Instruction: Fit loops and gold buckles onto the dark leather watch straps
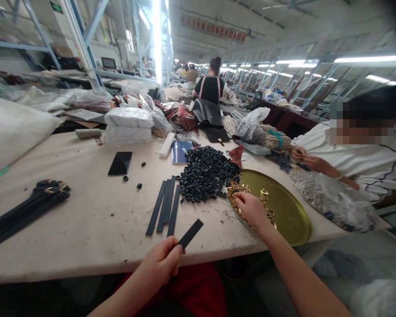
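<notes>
My left hand (165, 259) pinches a short dark strap (191, 233) at the table's front edge; the strap's free end points up and to the right. My right hand (251, 209) reaches into a round gold tray (290, 211), its fingers closed among small gold buckles (240, 189). Whether a buckle is between those fingertips is hidden. Several loose dark straps (165, 204) lie side by side beyond my left hand. Left of the tray is a big heap of small dark loops (207, 171).
A bundle of dark straps with gold buckles (49, 189) lies at far left. A black phone (120, 163), a blue booklet (181, 152) and plastic-wrapped packs (128, 125) stand further back. At right, a co-worker (343, 154) sits by a plastic bag (336, 198) of small parts.
</notes>
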Motion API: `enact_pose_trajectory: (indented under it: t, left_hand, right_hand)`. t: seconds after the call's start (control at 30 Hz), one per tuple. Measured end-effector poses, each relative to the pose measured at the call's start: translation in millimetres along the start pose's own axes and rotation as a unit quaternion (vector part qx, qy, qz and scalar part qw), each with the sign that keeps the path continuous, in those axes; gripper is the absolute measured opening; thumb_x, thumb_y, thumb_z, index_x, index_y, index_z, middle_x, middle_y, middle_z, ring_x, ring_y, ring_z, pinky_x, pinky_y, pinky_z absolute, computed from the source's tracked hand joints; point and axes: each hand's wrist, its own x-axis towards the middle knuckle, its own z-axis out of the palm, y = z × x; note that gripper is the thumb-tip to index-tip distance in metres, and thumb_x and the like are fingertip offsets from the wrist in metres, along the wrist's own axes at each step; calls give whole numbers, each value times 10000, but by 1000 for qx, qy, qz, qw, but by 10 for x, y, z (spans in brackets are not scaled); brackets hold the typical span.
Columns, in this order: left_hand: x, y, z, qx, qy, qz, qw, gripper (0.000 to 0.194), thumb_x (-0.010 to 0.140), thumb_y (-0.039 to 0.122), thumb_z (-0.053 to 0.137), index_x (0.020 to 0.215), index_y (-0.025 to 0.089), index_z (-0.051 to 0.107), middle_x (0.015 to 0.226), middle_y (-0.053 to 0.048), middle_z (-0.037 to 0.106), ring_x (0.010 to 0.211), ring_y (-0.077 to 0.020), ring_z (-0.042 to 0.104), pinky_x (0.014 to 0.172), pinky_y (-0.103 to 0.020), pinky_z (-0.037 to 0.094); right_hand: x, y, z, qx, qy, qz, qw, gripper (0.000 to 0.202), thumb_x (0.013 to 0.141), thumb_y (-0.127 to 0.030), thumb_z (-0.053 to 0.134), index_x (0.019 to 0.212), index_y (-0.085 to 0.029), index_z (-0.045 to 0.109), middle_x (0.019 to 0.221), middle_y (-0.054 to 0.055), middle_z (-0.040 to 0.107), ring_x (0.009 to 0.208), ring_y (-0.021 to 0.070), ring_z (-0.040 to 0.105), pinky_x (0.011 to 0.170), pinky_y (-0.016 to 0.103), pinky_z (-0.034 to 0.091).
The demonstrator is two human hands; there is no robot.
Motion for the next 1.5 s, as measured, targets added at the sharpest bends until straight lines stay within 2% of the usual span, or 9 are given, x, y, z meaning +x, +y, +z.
enact_pose_trajectory:
  t: [0.13, 0.27, 0.43, 0.6, 0.73, 0.9, 1.17, 1.37, 1.5]
  left_hand:
    - [231, 199, 0, 64, 60, 74, 993, 241, 796, 370, 403, 691, 168, 482, 562, 46, 483, 501, -82, 435, 501, -197, 345]
    - [426, 173, -19, 122, 102, 82, 984, 220, 755, 378, 502, 779, 163, 541, 617, 34, 535, 575, -107, 477, 536, -207, 347]
    - [464, 9, -90, 200, 147, 56, 967, 182, 783, 342, 472, 744, 173, 527, 668, 14, 569, 619, -121, 516, 564, -213, 350]
    - [491, -46, -148, 344, 140, 47, 927, 154, 800, 325, 460, 742, 195, 517, 658, -1, 584, 617, -145, 547, 523, -221, 305]
    - [526, -53, -172, 420, 139, 48, 895, 199, 829, 347, 431, 722, 194, 500, 658, -18, 593, 618, -162, 564, 509, -234, 283]
    - [467, -66, -168, 431, 135, 53, 891, 247, 851, 393, 390, 754, 193, 498, 665, -29, 591, 649, -176, 572, 525, -239, 295]
    - [236, -108, -119, 385, 129, 76, 911, 219, 848, 343, 400, 776, 178, 524, 723, -52, 596, 693, -190, 561, 580, -256, 332]
    - [103, -78, -215, 306, 122, 79, 941, 195, 803, 327, 438, 772, 161, 536, 690, -28, 580, 634, -158, 519, 553, -241, 329]
    - [33, -57, -280, 192, 76, 69, 976, 231, 770, 355, 460, 763, 149, 564, 650, 6, 561, 598, -126, 483, 528, -214, 336]
  right_hand:
    - [-346, -470, 307, 172, -95, -18, 980, 268, 795, -392, 451, 857, -155, 559, 655, 13, 611, 593, 144, 574, 588, 281, 457]
    - [-612, -847, 690, 439, -154, 63, 883, 263, 674, -423, 603, 710, -182, 504, 561, -44, 523, 492, 99, 494, 512, 242, 411]
    - [-624, -909, 969, 464, -189, 108, 859, 195, 668, -356, 594, 663, -183, 505, 538, -64, 472, 463, 78, 429, 477, 219, 367]
    - [-602, -828, 1129, 442, -215, 129, 861, 72, 664, -244, 520, 701, -190, 491, 526, -76, 456, 423, 73, 393, 425, 210, 339]
    - [-632, -819, 1144, 427, -230, 119, 867, 153, 711, -340, 514, 708, -190, 481, 492, -79, 439, 409, 77, 382, 411, 213, 318]
    - [-713, -809, 1107, 386, -179, 83, 901, 192, 720, -352, 539, 637, -192, 472, 484, -74, 414, 441, 81, 359, 426, 217, 289]
    - [-903, -871, 1230, 423, -147, 95, 889, 65, 664, -202, 515, 721, -199, 483, 558, -68, 453, 465, 91, 378, 425, 215, 307]
    - [-1095, -979, 1012, 431, -261, 88, 859, 142, 738, -309, 504, 676, -185, 531, 467, -82, 399, 422, 78, 335, 440, 215, 285]
    - [-1225, -1015, 850, 432, -246, 9, 868, 116, 709, -305, 602, 715, -189, 602, 809, 5, 580, 688, 131, 506, 611, 242, 389]
